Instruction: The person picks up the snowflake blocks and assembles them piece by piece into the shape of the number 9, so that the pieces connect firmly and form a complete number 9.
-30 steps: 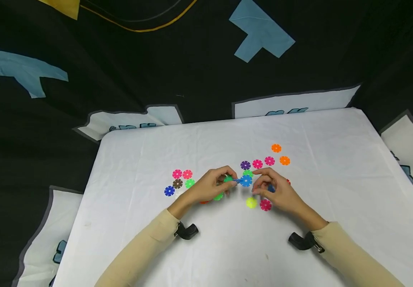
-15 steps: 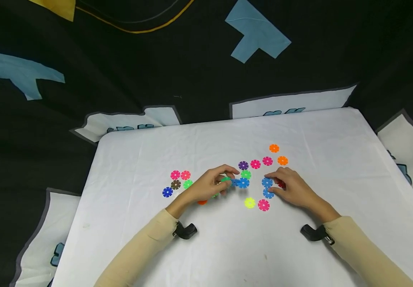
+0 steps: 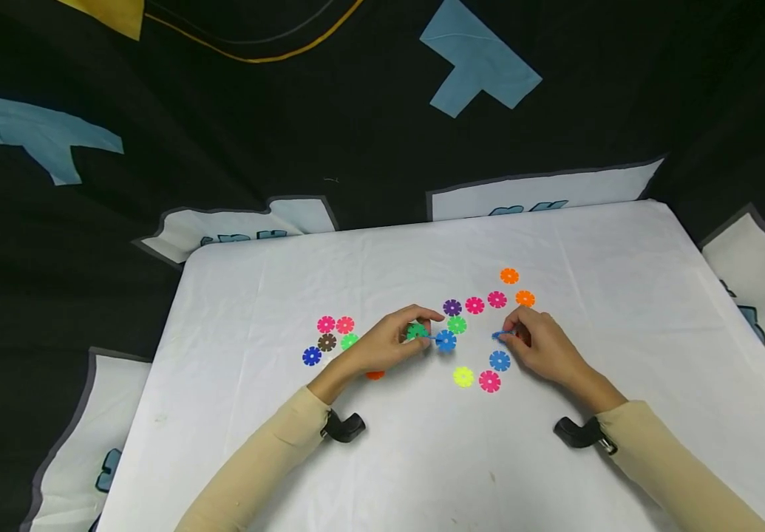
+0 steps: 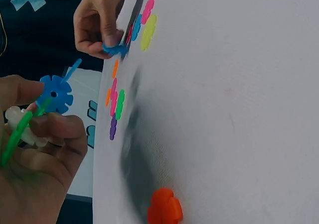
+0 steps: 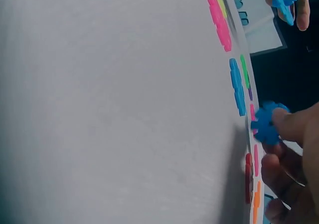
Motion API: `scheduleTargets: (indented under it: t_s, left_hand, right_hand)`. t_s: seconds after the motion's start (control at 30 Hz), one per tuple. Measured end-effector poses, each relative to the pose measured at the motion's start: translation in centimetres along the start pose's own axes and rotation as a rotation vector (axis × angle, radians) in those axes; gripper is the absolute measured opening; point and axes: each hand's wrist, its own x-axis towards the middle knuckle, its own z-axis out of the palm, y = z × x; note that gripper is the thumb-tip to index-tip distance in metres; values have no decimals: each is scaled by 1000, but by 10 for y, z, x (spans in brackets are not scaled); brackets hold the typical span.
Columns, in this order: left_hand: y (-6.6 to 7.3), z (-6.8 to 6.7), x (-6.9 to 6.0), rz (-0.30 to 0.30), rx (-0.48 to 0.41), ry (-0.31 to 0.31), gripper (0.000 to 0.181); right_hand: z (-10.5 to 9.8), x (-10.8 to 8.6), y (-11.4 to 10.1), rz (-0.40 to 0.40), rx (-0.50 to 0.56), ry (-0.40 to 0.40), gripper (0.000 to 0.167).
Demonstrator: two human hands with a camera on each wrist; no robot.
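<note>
Thumb and fingers of my left hand [image 3: 382, 343] hold a cluster of interlocking notched plastic discs above the table. In it are a green disc [image 3: 415, 331], a whitish disc [image 4: 19, 118] and blue discs [image 4: 55, 95], slotted at angles to each other; the palm side hides part of it. To the right, my right hand [image 3: 545, 351] pinches a loose blue disc [image 5: 265, 125] between thumb and forefinger, raised off the cloth and apart from the cluster. Just below that hand another blue disc [image 3: 500, 360] lies flat, near a pink disc [image 3: 490, 381] and a yellow disc [image 3: 464, 377].
Behind the hands lie a purple disc [image 3: 451, 307], a light green disc [image 3: 457, 325], pink ones and two orange discs [image 3: 509, 275]. Several more, including a brown disc [image 3: 327, 342], sit left of my left hand. White cloth covers the table [image 3: 382, 473]; dark curtain hangs behind.
My right hand has moved right, away from the cluster, and lifted one blue disc from the table, leaving another behind. My left hand stays nearly in place; the cluster has turned slightly.
</note>
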Motion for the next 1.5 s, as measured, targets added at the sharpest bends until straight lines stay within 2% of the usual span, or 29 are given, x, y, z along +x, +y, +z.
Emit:
scheduleTargets:
  t_s: [0.2,0.37,0.57,0.67,0.83,0.97,1.1,1.33,1.5]
  left_hand:
    - [-1,0,-1,-4,-3,28,40]
    - [-2,2,0,-21,13,42,36]
    - [-2,4,3,-7,21,26,35]
    - [-1,5,3,-2,25,29,35]
    - [-1,6,2,18,35,40,33]
    - [-1,7,1,58,60,54,31]
    - [-1,6,2,86,78,73,31]
    - [-1,5,0,42,-11,22,35]
    - [2,6,0,12,-44,37,36]
  right_hand:
    - [-1,0,-3,22,27,19,18]
    - [2,0,-20,0,171,0,21]
    - [8,3,-45,-86,305,-41,27]
    - [12,5,-54,-121,299,-22,29]
    - [17,5,-60,-163,205,39,31]
    - [22,4,-61,-199,134,83,33]
    - [25,2,-62,-236,111,114,35]
    - [27,1,-61,-289,111,139,45]
    - [27,2,-60,-343,184,102,49]
